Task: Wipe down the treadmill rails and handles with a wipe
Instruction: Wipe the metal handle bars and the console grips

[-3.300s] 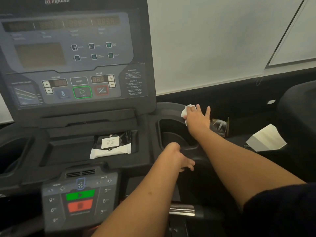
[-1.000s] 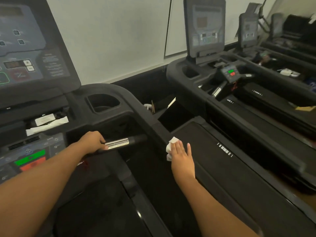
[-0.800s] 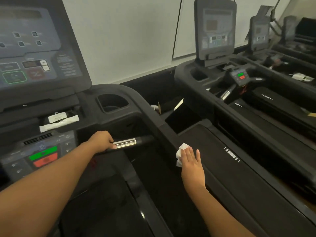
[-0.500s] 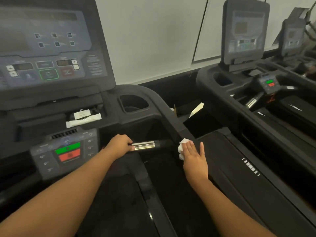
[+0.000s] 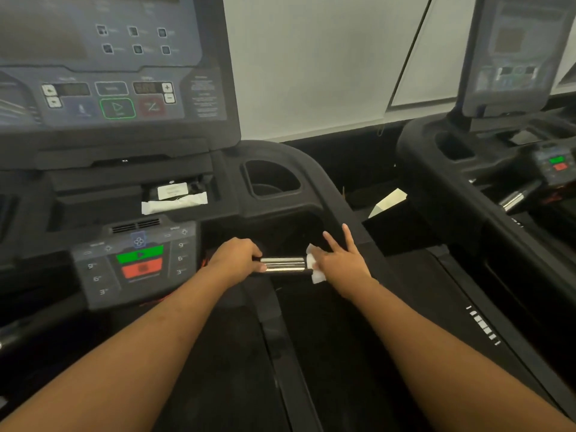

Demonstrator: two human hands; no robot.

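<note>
hands 2 | left hand (image 5: 237,260) grips handle (image 5: 282,265) at its 9 o'clock end | right hand (image 5: 343,263) holds 1 white wipe (image 5: 313,268) against its 3 o'clock end, two fingers raised | consoles 2: near console (image 5: 109,73) 11 o'clock, far console (image 5: 514,57) 2 o'clock | packet (image 5: 174,202) 1, in tray (image 5: 93,201)

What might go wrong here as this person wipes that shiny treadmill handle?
1. The left hand grips the handle beside the chrome, so that stretch may go unwiped.
2. The right hand holds the wipe with two fingers lifted; it might slip and drop.
3. The green start button sits close to the left hand; a bump could press it.
</note>
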